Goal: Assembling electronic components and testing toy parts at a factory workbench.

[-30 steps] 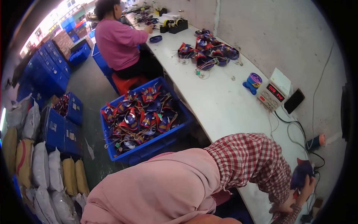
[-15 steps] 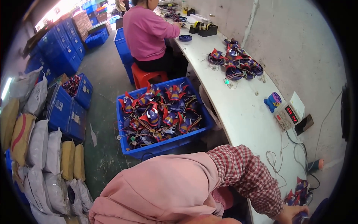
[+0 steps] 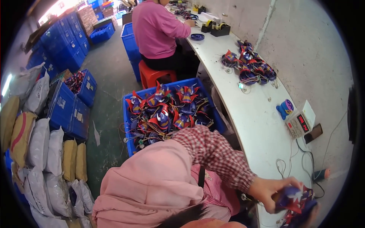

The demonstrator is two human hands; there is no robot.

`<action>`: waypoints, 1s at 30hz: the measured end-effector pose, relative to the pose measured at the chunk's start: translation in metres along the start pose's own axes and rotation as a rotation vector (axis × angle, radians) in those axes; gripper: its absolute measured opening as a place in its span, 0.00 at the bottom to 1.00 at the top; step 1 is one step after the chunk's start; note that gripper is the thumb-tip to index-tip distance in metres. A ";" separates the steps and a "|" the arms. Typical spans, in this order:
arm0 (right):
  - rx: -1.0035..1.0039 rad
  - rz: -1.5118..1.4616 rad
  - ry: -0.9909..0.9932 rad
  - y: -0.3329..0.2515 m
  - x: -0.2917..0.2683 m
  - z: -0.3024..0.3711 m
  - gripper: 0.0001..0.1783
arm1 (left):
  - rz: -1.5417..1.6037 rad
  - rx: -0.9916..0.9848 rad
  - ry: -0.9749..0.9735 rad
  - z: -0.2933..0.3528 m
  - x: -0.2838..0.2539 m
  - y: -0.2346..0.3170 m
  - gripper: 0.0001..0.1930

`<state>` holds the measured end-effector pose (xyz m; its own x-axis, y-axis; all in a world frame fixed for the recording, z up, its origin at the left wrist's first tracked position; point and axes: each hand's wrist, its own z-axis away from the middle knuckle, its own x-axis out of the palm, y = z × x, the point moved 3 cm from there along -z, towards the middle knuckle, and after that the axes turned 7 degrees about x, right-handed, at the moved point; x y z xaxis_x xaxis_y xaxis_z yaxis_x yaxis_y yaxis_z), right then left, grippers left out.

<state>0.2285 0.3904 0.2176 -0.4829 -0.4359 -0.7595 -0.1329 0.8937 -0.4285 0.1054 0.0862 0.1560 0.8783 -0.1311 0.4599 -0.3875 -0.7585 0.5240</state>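
My left hand [image 3: 268, 191], at the end of a red-and-white checked sleeve, is closed around a blue, red and white toy piece [image 3: 291, 198] at the bench's near right end. Thumb and fingers grip it from opposite sides. At its right, more blue and red pieces crowd together, blurred. A smear of what may be my right hand [image 3: 314, 216] shows by the dark picture rim; its fingers cannot be made out. Left of my arm, a blue crate [image 3: 128, 114] is heaped with similar blue and red pieces [image 3: 163, 116] trailing thin wires.
The white bench [image 3: 243, 110] carries a pile of such pieces [image 3: 253, 64], a meter with red digits [image 3: 298, 123], a phone [image 3: 313, 133] and cables. A person in pink [image 3: 157, 32] sits on a red stool [image 3: 152, 74]. Sacks [image 3: 38, 148] and blue crates [image 3: 64, 110] line the left.
My left hand has come up and leftward from the lower right corner, with the toy piece now plainly in its grip. The whole scene has shifted slightly to the right.
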 end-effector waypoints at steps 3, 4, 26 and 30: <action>-0.194 0.023 -0.199 -0.068 0.071 -0.004 0.20 | -0.180 -0.037 0.053 0.030 -0.028 0.018 0.38; 0.000 0.022 -0.256 -0.067 0.089 -0.003 0.19 | -0.239 -0.145 0.061 0.038 -0.040 0.017 0.44; 0.869 -0.711 -0.162 0.055 0.254 -0.009 0.14 | -1.382 -0.159 0.306 0.034 -0.240 -0.031 0.42; 0.802 -0.433 -0.147 0.048 0.263 -0.029 0.16 | -1.394 -0.277 0.424 0.036 -0.260 -0.028 0.40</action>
<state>0.0700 0.3215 0.0117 -0.4090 -0.7731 -0.4848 0.3894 0.3326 -0.8589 -0.1025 0.1187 -0.0039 0.4521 0.8108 -0.3717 0.5956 0.0358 0.8025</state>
